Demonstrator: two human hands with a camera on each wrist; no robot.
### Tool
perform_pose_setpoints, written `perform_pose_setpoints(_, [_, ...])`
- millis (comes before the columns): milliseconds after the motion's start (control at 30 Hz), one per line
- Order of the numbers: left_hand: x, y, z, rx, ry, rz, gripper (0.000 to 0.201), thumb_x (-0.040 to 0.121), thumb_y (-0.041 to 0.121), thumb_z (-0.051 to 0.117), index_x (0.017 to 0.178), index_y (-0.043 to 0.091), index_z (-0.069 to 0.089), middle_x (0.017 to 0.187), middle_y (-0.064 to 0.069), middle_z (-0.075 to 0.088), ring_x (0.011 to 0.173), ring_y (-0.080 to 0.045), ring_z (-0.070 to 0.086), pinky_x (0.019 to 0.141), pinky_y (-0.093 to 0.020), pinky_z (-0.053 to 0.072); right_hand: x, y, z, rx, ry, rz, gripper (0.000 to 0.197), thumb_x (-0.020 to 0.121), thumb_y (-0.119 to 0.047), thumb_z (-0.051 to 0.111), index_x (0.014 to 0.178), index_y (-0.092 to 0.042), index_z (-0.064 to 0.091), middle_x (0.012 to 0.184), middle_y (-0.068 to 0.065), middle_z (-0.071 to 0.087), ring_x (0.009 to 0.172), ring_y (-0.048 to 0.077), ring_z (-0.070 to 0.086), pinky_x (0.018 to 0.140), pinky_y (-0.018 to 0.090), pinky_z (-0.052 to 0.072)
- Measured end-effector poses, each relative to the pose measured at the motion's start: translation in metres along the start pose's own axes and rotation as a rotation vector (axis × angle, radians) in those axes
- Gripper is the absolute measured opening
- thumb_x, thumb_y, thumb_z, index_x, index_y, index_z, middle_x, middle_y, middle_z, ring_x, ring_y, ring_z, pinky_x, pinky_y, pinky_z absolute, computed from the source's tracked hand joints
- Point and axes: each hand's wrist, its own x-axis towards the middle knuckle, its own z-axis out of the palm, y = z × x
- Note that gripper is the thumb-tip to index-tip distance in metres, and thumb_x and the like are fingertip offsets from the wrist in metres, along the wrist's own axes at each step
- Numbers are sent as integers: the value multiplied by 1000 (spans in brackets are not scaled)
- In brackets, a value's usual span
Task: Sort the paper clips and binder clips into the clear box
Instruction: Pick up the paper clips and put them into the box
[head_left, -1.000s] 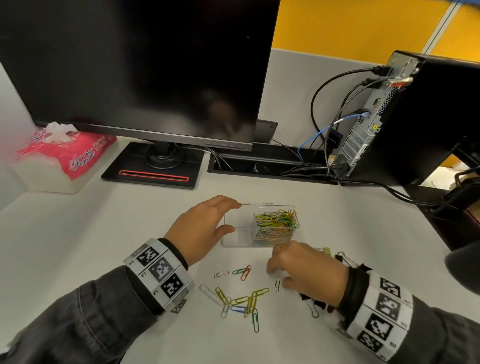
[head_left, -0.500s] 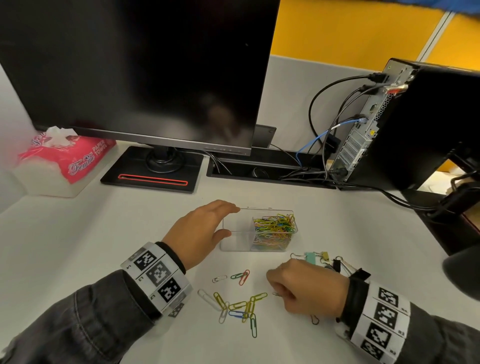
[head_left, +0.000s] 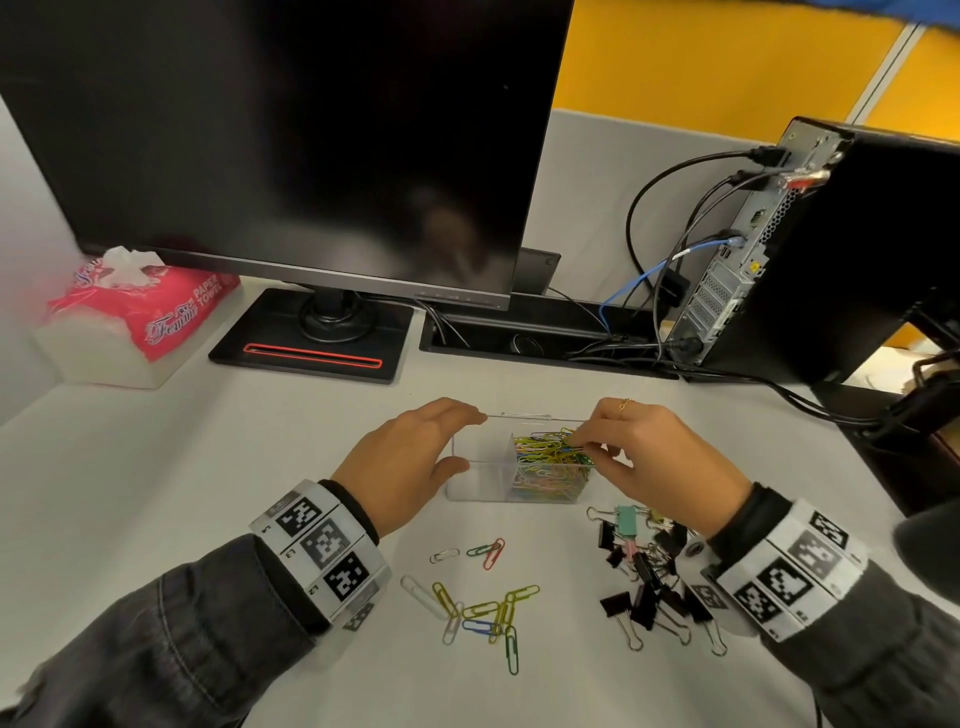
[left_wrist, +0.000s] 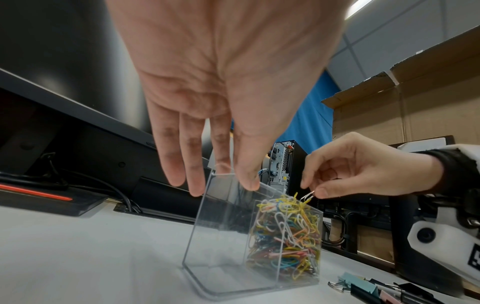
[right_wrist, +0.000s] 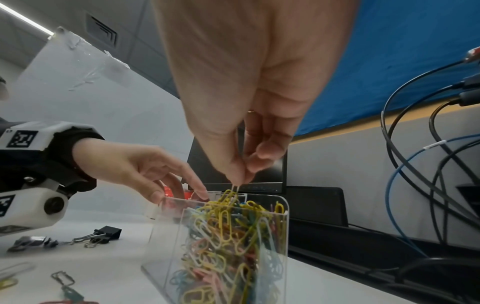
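A clear box (head_left: 478, 483) with two compartments stands mid-desk; its right compartment is heaped with coloured paper clips (head_left: 550, 457), its left one is bare. My left hand (head_left: 410, 462) holds the box's left end between thumb and fingers (left_wrist: 249, 181). My right hand (head_left: 649, 457) hovers over the right compartment and pinches a silver paper clip (left_wrist: 307, 195) just above the pile (right_wrist: 235, 188). Several loose paper clips (head_left: 483, 608) lie on the desk in front of the box. A heap of binder clips (head_left: 644, 571) lies at the front right, under my right wrist.
A monitor (head_left: 291, 145) on a black stand (head_left: 311, 343) fills the back left, with a pink tissue pack (head_left: 140, 306) beside it. A computer tower (head_left: 841, 249) and cables (head_left: 654, 291) stand at the back right. The desk edge drops off at the right.
My right hand picked a paper clip off the desk and rose with it to the box's right compartment. The left hand stayed on the box.
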Motion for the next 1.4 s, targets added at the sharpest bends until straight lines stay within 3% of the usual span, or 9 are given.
perform_pose_setpoints(233, [0,1,0,-2,-6,-11,47,94,28,55,139,32,40,143,14,42,118,-10,52,98,-25,45,7,-1,-2,-55,-35,-2,9,87,-5,61,87,-12,68,83,3,62,67,20,57,60,38,54])
perform_pose_setpoints(433, [1,0,1,-14,-3,-10,47,94,27,55,138,32,40,141,15,43,116,-10,53,96,-27,47,1,-2,-12,-22,23,-11,14,87,-4,58,90,-15,67,86,0,59,69,15,51,60,28,48])
perform_pose_setpoints(733, [0,0,1,-11,-2,-11,47,94,27,56,138,32,40,142,15,43,117,-10,53,97,-26,46,3,-3,4,-97,-13,17,15,83,-2,63,87,-13,54,72,0,57,58,19,48,51,37,50])
perform_pose_setpoints(867, [0,0,0,-12,-6,-14,48,94,28,56,139,32,40,142,14,43,118,-10,53,98,-25,45,3,-12,0,-122,34,92,19,81,-19,73,88,-13,56,72,0,60,57,20,51,50,37,50])
perform_pose_setpoints(967, [1,-1,1,-15,0,-11,48,94,27,56,138,32,41,142,14,43,117,-10,53,98,-26,45,-3,-35,0,-55,106,-1,25,79,-36,72,87,-16,59,76,-3,60,61,16,53,52,32,50])
perform_pose_setpoints(1067, [1,-2,2,-24,4,-4,46,93,26,57,137,32,42,140,15,44,115,-11,55,96,-26,46,-7,-63,19,146,-301,-111,46,81,-47,67,118,-22,59,114,-3,58,101,13,54,89,31,49])
perform_pose_setpoints(1133, [1,-2,2,-26,7,-1,47,93,26,57,137,32,42,140,14,45,114,-11,55,95,-27,47,-9,-71,37,166,-541,-102,81,74,-54,71,141,-22,39,139,-4,45,125,12,40,107,25,34])
perform_pose_setpoints(1233, [0,-1,1,-9,4,3,47,93,27,57,137,32,42,141,14,44,115,-10,55,96,-26,46,-10,-75,57,99,-569,-75,95,69,-54,74,146,-19,31,143,-1,40,128,16,36,108,28,34])
perform_pose_setpoints(1400, [0,-1,2,-20,6,0,46,93,26,57,137,31,43,140,13,45,112,-11,56,95,-27,47,1,-77,62,81,-533,-63,41,87,-30,64,125,-15,62,116,7,59,109,25,53,88,34,44])
